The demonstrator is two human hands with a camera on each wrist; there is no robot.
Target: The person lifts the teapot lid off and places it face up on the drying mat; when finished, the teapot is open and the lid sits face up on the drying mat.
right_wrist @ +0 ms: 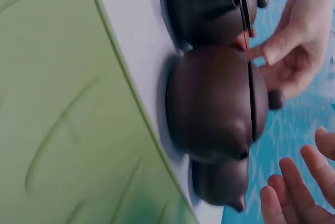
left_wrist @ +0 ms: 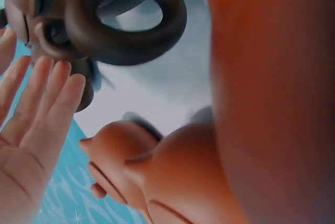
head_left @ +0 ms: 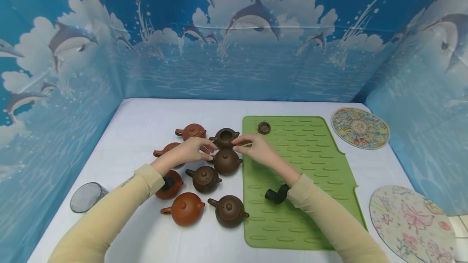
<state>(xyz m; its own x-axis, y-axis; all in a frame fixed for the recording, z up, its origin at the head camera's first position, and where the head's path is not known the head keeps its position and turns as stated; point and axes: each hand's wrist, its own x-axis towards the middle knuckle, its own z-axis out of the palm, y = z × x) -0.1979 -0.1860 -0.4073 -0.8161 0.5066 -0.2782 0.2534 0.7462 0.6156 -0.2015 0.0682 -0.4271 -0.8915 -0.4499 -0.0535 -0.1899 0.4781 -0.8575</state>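
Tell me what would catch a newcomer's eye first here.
Probably the blue dolphin-print backdrop, rising behind and along both sides of the white table. Next would come the cluster of eight teapots, four dark brown and four reddish, left of the green mat in the head view. Among them, the lidless dark teapot at the back stands out, with what looks like its lid near the mat's far left corner.

A grey cup (head_left: 87,198) sits left of two round mats (head_left: 360,128) (head_left: 411,224).
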